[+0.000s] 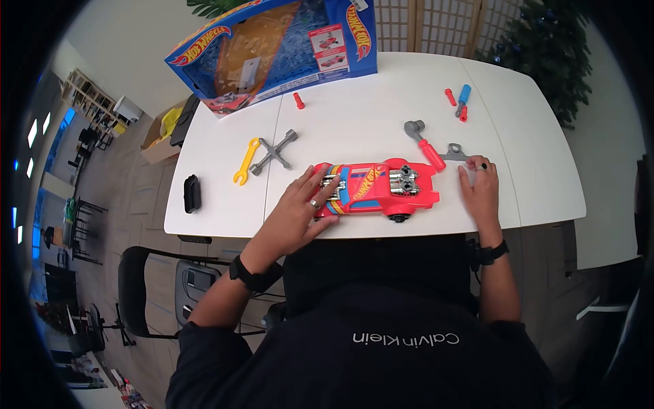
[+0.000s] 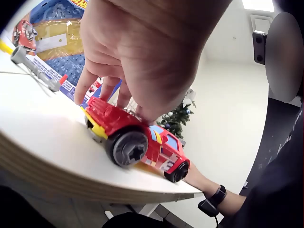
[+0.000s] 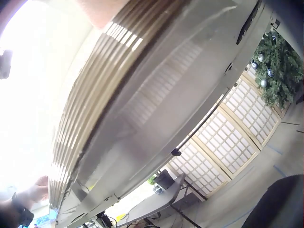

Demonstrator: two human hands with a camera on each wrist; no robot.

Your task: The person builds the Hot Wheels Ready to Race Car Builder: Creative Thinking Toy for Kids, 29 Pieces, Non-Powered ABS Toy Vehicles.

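Observation:
The left hand (image 1: 289,215) rests on one end of a red toy car (image 1: 371,187), with fingers spread over its top. In the left wrist view, the hand (image 2: 142,52) reaches down over the car (image 2: 159,147), whose wheels stand on the table. To the car's right, the right hand (image 1: 482,194) lies on the tabletop, fingertips at a flat grey tool (image 1: 453,153) whose far end they cover. A red-handled grey tool (image 1: 431,154) lies between car and right hand. In the right wrist view only a blurred part of the hand (image 3: 102,9) shows.
Yellow wrench (image 1: 246,162) and grey cross wrench (image 1: 274,153) lie left of the car. A red bolt (image 1: 299,101), a blue-handled screwdriver (image 1: 463,99) and a large blue box (image 1: 272,54) are farther back. A black object (image 1: 193,193) sits near the left edge.

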